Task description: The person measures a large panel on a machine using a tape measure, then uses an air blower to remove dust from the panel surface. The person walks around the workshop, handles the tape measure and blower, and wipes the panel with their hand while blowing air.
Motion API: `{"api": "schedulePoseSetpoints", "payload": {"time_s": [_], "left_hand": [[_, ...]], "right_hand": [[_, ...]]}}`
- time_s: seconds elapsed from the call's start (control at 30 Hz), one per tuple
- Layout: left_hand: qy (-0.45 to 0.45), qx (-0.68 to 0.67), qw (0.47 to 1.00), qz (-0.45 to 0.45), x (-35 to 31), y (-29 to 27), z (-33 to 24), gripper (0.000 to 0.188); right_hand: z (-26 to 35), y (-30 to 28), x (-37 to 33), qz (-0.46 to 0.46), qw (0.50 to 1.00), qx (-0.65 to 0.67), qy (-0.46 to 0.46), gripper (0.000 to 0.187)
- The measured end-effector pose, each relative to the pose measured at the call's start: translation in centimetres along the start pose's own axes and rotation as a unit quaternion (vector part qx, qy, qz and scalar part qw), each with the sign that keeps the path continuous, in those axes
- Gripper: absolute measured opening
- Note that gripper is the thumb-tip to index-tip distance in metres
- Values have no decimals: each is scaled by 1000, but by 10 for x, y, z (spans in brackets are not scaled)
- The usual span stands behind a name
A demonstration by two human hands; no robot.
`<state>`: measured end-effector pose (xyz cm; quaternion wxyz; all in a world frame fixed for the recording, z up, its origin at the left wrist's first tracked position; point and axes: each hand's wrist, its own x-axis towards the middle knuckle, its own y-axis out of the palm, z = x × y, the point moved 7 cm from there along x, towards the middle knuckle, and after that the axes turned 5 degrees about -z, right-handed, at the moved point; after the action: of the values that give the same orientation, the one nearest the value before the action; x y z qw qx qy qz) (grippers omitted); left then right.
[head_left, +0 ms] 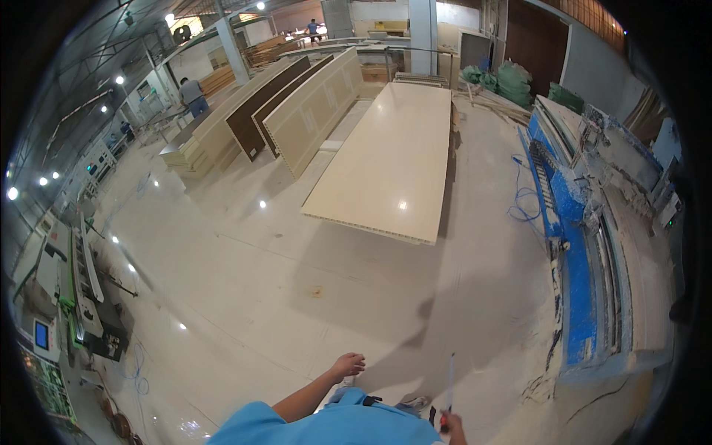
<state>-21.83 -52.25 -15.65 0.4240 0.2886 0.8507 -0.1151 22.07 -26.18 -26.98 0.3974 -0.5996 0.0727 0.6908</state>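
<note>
Fingers [450, 417] of R hand [455, 428] gripped red-handled tool [451, 386] (L hand [348, 364]: couldn't tell open/shut); careless swing nr cream panel [389, 159] might've scratched it.

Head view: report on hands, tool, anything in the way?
Left hand loosely curled, nothing visible in it. Right hand gripping red-handled tool, shaft pointing ahead. Large pale panel farther ahead, touching neither hand.

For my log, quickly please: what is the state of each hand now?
Left hand: half open, loosely curled, nothing visible in it.
Right hand: closed, holding a thin red-ended tool.
</note>
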Motion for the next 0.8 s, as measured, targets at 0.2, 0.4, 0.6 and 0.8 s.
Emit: {"api": "schedulePoseSetpoints", "payload": {"time_s": [0.2,0.4,0.6,0.8], "left_hand": [[-40,3,998,-57,1,-140,27,32],[-154,32,966,-205,-28,-293,101,28],[-174,59,973,-140,-30,-315,82,32],[-17,200,977,70,-27,-180,-52,32]], "right_hand": [[151,108,-98,5,985,74,-157,39],[187,210,-195,72,973,45,-214,37],[128,218,-184,74,987,45,-134,43],[41,174,-189,-63,987,150,10,60]]}}
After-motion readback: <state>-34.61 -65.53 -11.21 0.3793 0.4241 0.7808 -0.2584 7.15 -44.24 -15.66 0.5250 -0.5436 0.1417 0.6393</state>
